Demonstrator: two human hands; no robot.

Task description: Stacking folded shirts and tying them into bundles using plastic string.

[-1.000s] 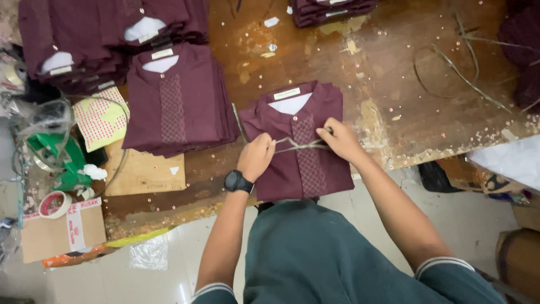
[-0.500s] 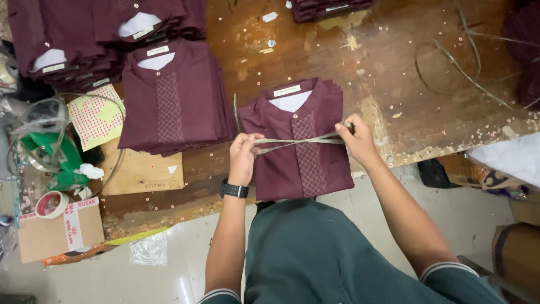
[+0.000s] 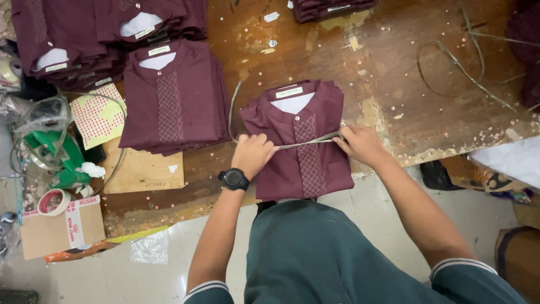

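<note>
A small stack of folded maroon shirts (image 3: 304, 169) lies at the near edge of a worn wooden table (image 3: 394, 67). A thin grey-green strap (image 3: 309, 142) runs taut across the stack's front. My left hand (image 3: 252, 153), with a black watch on the wrist, grips the strap at the stack's left edge. My right hand (image 3: 360, 144) grips the other end at the stack's right edge. The two hands are drawn wide apart.
A taller pile of folded maroon shirts (image 3: 174, 107) sits to the left, with more piles (image 3: 84, 39) behind it. Loose straps (image 3: 467, 62) lie at the right. A cardboard box (image 3: 62, 225), tape roll (image 3: 53, 201) and green dispenser (image 3: 56, 157) stand far left.
My hands have pulled apart from the middle of the stack to its two edges, drawing the strap tight across the shirts.
</note>
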